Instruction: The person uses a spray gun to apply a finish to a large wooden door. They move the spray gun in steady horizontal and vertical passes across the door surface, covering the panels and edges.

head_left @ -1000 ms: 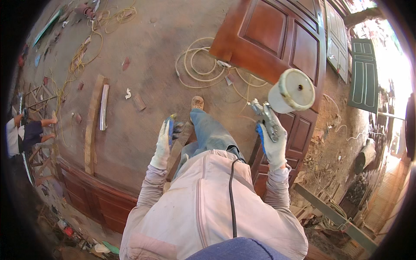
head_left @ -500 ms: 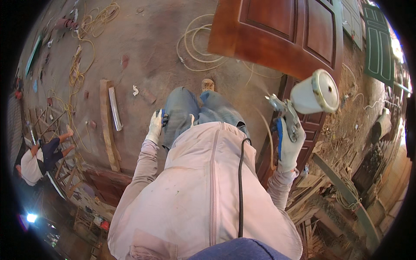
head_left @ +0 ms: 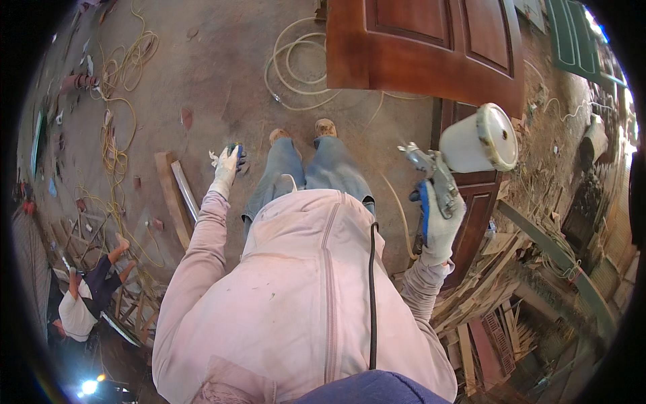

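Observation:
In my right hand (head_left: 444, 219), gloved in white and blue, is a metal spray gun (head_left: 431, 168). Its large white paint cup (head_left: 479, 140) tilts out to the right, and a faint mist shows by the nozzle. A pale hose (head_left: 402, 215) hangs beside the glove. My left hand (head_left: 227, 167), also gloved, is held out left of my legs with fingers loosely apart and nothing visible in it. Ahead on the right, a reddish-brown panelled wooden door (head_left: 410, 67) is raised above the floor. Another brown door (head_left: 471, 209) lies partly behind the gun and my right hand.
Coiled pale hose (head_left: 296, 64) lies ahead on the floor, and tangled yellow hose (head_left: 114, 135) to the left. A wooden beam (head_left: 173, 198) and metal bar (head_left: 185, 188) lie near my left arm. Scrap wood (head_left: 484, 269) is piled at right. Another person (head_left: 81, 306) is at far left.
My left hand has swung outward, away from my thigh. My right hand still grips the spray gun, which has turned slightly. Both shoes now show, and the view has shifted.

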Tool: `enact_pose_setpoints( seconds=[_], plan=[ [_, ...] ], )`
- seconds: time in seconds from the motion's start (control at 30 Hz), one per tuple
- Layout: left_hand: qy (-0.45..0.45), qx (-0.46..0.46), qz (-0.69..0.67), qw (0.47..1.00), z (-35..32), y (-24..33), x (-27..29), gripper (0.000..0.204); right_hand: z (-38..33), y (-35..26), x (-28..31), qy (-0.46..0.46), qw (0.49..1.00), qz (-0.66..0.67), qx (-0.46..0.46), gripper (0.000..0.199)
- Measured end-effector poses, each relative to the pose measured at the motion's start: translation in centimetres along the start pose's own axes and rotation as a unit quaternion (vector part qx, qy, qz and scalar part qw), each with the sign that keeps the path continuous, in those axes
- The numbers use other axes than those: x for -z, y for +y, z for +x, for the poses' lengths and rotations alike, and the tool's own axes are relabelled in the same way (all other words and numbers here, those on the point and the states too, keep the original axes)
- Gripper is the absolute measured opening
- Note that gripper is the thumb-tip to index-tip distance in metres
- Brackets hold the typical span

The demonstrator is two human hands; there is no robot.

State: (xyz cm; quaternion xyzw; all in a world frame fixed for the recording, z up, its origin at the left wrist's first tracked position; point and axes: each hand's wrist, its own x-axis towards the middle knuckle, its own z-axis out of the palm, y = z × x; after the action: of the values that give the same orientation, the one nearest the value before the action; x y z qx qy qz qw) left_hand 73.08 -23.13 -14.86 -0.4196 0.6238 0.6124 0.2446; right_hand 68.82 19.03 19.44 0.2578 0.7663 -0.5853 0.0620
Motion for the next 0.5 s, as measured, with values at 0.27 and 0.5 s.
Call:
enact_pose_setpoints(
  seconds=[0.27,0.5],
  plan=[
    [-0.008,0.044,0.064,0.997,2.5,-2.9,3.7,0.034,-1.6,0.4,0.3,0.085,0.992,-0.024,0.092,0.042],
    [-0.03,0.097,0.068,0.993,1.5,-3.7,0.6,0.032,-0.2,1.1,0.7,0.102,0.994,-0.005,0.031,0.036]
  ],
)
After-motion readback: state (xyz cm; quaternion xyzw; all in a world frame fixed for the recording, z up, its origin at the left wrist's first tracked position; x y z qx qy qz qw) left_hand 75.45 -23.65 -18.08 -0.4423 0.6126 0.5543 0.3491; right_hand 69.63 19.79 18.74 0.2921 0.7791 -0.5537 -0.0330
